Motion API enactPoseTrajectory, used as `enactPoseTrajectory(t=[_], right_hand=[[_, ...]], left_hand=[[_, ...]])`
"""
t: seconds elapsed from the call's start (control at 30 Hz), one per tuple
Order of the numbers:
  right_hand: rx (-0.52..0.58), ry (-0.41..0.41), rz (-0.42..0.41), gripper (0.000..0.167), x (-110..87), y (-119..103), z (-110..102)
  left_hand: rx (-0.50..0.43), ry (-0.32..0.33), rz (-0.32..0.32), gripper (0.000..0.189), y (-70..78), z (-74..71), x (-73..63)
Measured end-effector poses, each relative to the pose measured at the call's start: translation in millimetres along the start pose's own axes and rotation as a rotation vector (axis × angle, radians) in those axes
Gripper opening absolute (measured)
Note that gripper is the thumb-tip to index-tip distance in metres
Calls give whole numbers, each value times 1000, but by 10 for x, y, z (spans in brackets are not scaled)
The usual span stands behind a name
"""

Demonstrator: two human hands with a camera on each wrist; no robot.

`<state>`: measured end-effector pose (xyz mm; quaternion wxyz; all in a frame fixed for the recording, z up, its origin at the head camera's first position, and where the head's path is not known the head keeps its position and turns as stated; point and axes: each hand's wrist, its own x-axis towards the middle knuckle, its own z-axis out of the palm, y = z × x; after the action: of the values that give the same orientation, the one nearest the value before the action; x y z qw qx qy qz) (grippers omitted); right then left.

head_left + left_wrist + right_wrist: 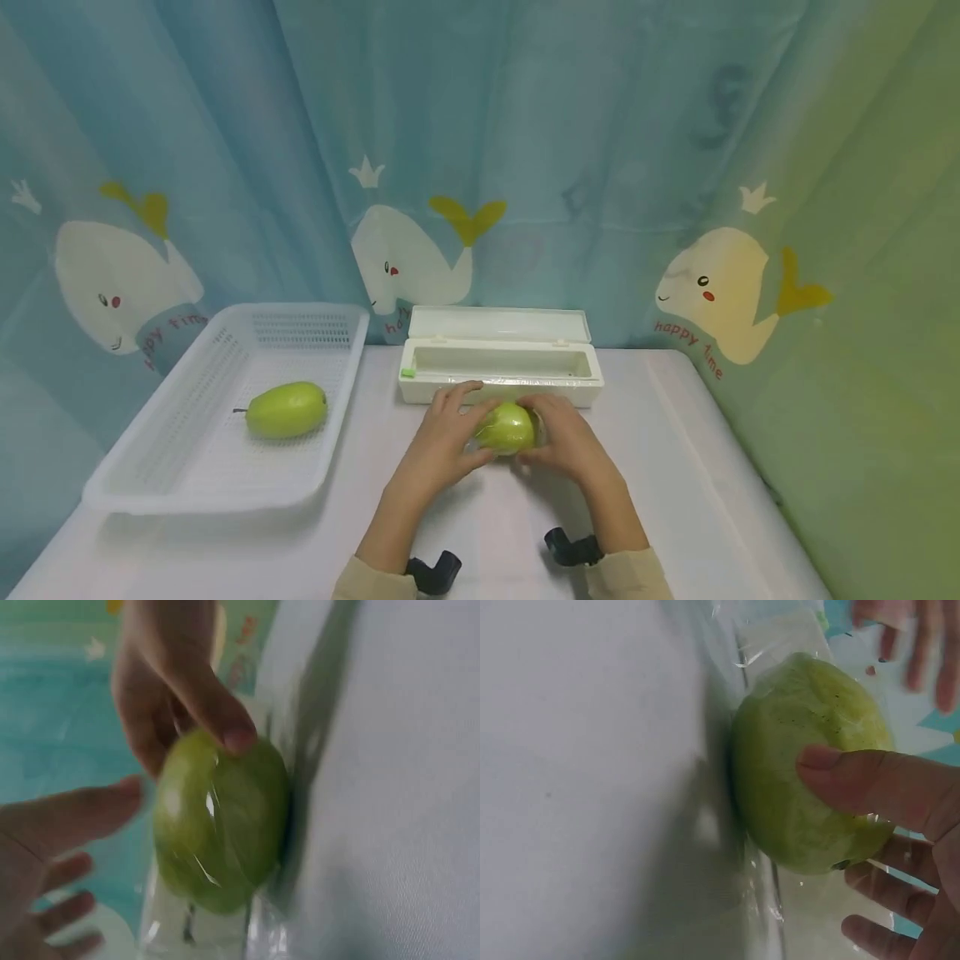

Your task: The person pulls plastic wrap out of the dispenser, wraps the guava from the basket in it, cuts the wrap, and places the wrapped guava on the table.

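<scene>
A green pear (pixel 507 429) partly covered in clear plastic film sits on the table between my two hands. My right hand (pixel 564 437) grips it, the thumb (pixel 840 776) pressed on its side and the fingers behind. On the other side my left hand (pixel 444 442) is spread, its thumb and fingers apart from the fruit in the left wrist view. Just behind the pear stands a long white cling-film box (pixel 498 392) with its lid raised. Film stretches between the pear and the box in both wrist views.
At the left stands a white perforated basket (pixel 348 400) with another green pear (pixel 287 410) in it, stem pointing left. A blue and green curtain (pixel 600 167) with whale prints hangs behind the white table (pixel 660 500).
</scene>
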<state>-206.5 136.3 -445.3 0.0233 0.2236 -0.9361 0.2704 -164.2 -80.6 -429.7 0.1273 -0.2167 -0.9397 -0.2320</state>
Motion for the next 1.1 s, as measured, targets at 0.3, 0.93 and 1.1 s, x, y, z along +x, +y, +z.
enactPoseTrajectory(t=[0.3,0.93,1.1], right_hand=[[-23,42,-25,76,-71,7,7],[23,43,-63,76,-39,11,60],[12,29,-83,86,-26,27,77]], left_hand=[[156,-1,-1,59,297,192,-76],[83,30,-73,85,-76,356,-9],[43,4,-107,88,-141,374,20]])
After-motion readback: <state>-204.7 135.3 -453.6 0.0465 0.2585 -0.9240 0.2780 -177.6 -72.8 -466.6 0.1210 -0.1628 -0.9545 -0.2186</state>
